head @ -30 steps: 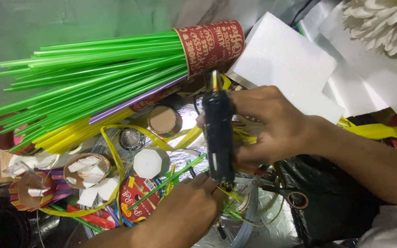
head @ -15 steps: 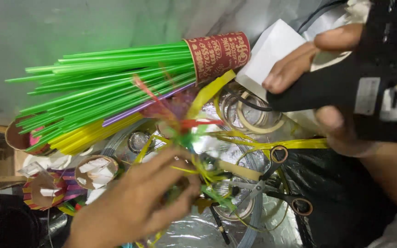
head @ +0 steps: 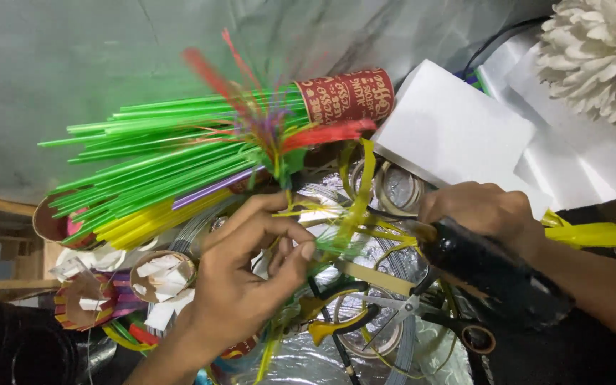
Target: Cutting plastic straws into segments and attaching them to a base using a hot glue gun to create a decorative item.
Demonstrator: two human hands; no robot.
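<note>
Grey marbled stone fills the upper left of the frame, and clutter covers everything below it. Near the centre our left hand (head: 240, 274) pinches the stem of a small flower of coloured strips (head: 279, 139), whose red and green petals fan out over the green straws (head: 172, 153) packed in a red paper cup (head: 351, 95). At centre right our right hand (head: 483, 210) is wrapped around a black glue gun (head: 497, 274), pointing toward the stem. Scissors (head: 401, 306) lie on crumpled foil (head: 301, 360) below. White foam blocks (head: 458, 132) sit at upper right.
</note>
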